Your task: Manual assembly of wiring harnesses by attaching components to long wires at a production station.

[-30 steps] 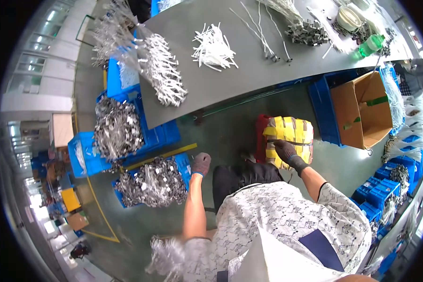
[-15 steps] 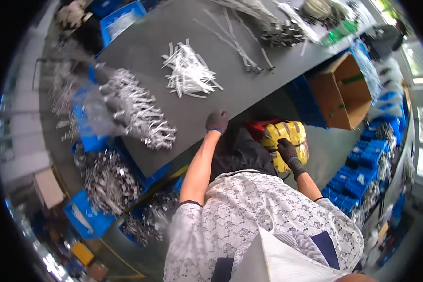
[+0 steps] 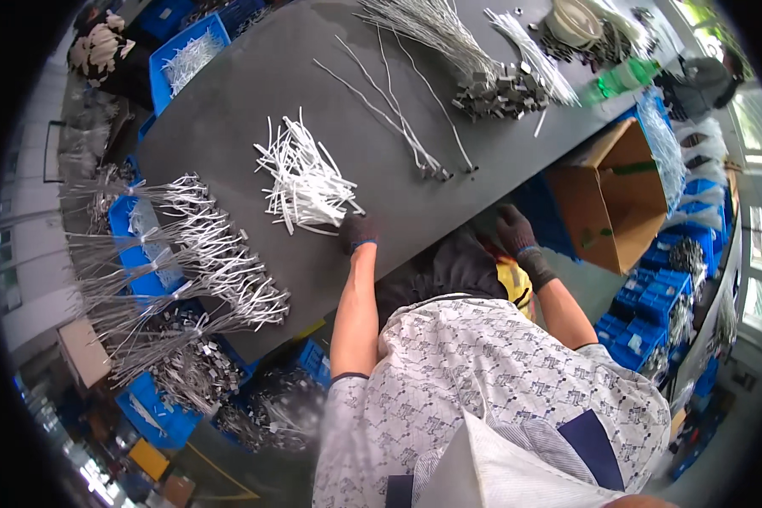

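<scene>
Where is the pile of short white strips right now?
In the head view, the pile lies left of centre on the grey table, next to the left hand, between the tied bundles and a few loose wires.

Tabletop (image 3: 229, 110): dark grey
Left edge: tied wire bundles (image 3: 220, 254), white ends inward, tails overhanging
Middle: heap of short white tubes (image 3: 306, 182), loose wires (image 3: 425, 163) beside
Right: connector-tipped wire bundle (image 3: 487, 80), green bottle (image 3: 625, 78), round cream tub (image 3: 574, 20)
</scene>
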Action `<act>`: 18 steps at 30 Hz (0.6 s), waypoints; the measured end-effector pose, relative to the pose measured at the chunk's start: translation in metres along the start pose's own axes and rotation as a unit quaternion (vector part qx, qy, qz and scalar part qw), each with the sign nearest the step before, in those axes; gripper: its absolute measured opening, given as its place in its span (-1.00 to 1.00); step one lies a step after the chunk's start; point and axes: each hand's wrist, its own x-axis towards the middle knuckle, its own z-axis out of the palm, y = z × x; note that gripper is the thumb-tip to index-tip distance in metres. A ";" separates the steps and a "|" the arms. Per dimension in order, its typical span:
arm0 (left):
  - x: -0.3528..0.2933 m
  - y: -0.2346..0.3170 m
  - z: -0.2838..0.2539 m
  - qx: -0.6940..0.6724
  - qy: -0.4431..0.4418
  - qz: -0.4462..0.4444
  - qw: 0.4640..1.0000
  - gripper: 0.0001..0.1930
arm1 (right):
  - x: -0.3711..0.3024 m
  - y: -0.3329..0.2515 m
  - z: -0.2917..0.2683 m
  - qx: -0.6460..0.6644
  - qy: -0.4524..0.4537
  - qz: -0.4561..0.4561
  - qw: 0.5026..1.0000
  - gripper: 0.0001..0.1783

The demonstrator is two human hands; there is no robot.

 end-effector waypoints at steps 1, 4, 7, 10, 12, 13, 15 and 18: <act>0.003 0.010 0.007 0.031 0.031 -0.015 0.999 -0.58 | 0.036 -0.001 -0.007 -0.001 -0.005 0.000 1.000 -0.62; 0.009 -0.010 0.033 -0.043 0.080 -0.004 0.996 -0.67 | 0.118 -0.025 -0.004 -0.080 -0.029 -0.027 0.996 -0.53; 0.014 -0.019 0.045 -0.034 0.101 -0.028 0.994 -0.71 | 0.160 -0.045 0.005 -0.045 -0.162 -0.045 0.985 -0.50; 0.028 -0.017 0.052 -0.016 0.108 -0.006 0.994 -0.74 | 0.187 -0.018 -0.007 0.035 -0.207 -0.057 0.976 -0.50; 0.031 -0.002 0.054 0.007 0.106 0.002 0.994 -0.73 | 0.199 0.012 -0.020 0.072 -0.162 -0.038 0.983 -0.49; 0.025 -0.006 0.056 0.020 0.099 -0.010 0.995 -0.74 | 0.203 0.020 -0.030 0.154 -0.086 0.015 0.984 -0.51; 0.013 -0.010 0.051 0.035 0.096 -0.042 0.994 -0.74 | 0.215 0.026 -0.043 0.232 -0.028 0.066 0.970 -0.52; -0.033 -0.063 0.024 0.114 0.095 0.003 0.989 -0.71 | 0.238 0.020 -0.020 0.047 0.031 -0.073 0.996 -0.54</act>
